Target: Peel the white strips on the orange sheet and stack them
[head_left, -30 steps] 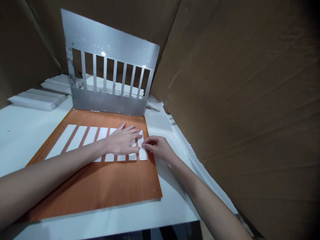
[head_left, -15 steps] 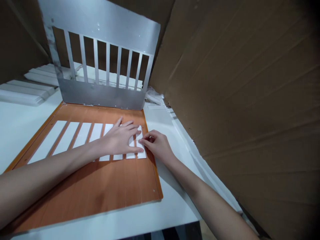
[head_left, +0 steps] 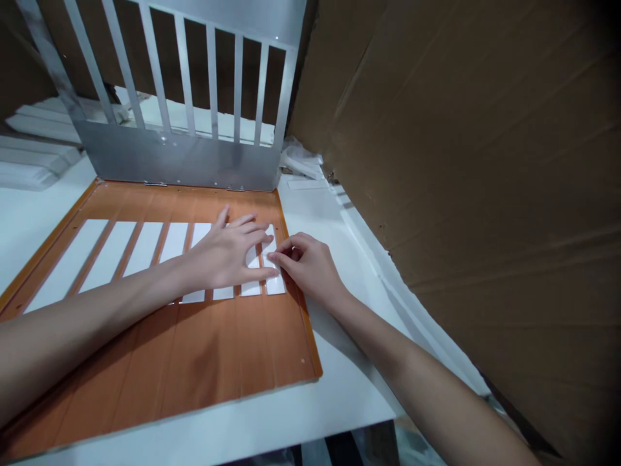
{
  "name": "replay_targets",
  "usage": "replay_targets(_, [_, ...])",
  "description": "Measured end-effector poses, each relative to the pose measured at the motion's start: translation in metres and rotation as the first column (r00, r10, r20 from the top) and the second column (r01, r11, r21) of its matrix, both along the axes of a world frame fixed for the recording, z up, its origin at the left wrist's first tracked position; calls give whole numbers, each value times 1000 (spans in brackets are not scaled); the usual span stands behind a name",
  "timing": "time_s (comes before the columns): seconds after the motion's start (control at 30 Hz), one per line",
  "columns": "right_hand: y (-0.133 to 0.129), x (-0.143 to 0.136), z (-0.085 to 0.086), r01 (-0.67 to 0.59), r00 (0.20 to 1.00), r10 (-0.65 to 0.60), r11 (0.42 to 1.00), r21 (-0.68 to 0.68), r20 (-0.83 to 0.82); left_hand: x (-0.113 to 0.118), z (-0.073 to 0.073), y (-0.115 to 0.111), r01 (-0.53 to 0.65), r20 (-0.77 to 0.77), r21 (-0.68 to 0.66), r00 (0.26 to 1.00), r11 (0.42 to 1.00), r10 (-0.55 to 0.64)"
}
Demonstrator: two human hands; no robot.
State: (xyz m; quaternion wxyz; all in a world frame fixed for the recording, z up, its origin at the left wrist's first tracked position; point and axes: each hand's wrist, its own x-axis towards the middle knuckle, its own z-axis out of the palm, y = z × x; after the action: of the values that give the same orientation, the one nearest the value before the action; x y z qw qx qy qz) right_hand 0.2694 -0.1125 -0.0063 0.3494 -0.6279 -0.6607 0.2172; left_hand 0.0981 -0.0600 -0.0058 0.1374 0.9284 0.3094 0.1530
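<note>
My left hand point(head_left: 228, 251) lies flat with fingers spread across a row of white strips point(head_left: 140, 246) on an orange board point(head_left: 194, 362). Its thumb and fingertips reach over the rightmost white strip point(head_left: 275, 285). My right hand point(head_left: 310, 265) is at the board's right edge, its thumb and index finger pinched together at that same strip. What lies between those fingertips is too small to make out. A grey slotted metal frame point(head_left: 184, 162) stands upright along the board's far edge, seemingly hinged there.
Stacks of white strips point(head_left: 33, 162) lie at the back left of the white table point(head_left: 349, 382). Crumpled clear plastic point(head_left: 298, 158) sits behind the board's far right corner. A brown cardboard wall point(head_left: 460, 194) rises close along the right side.
The view has shifted, so the metal frame sits higher and its top is cut off. Both hands keep nearly the same place on the strips.
</note>
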Motion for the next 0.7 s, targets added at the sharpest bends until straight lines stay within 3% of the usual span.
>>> replay_targets(0.5, [1, 0, -2, 4, 1000, -4, 1000, 4, -20, 1, 0, 1, 12, 19, -16, 1000, 1000, -12])
replay_targets(0.7, [4, -1, -3, 77, 996, -80, 996, 54, 48, 4, -4, 1, -15, 68, 29, 998, 999, 13])
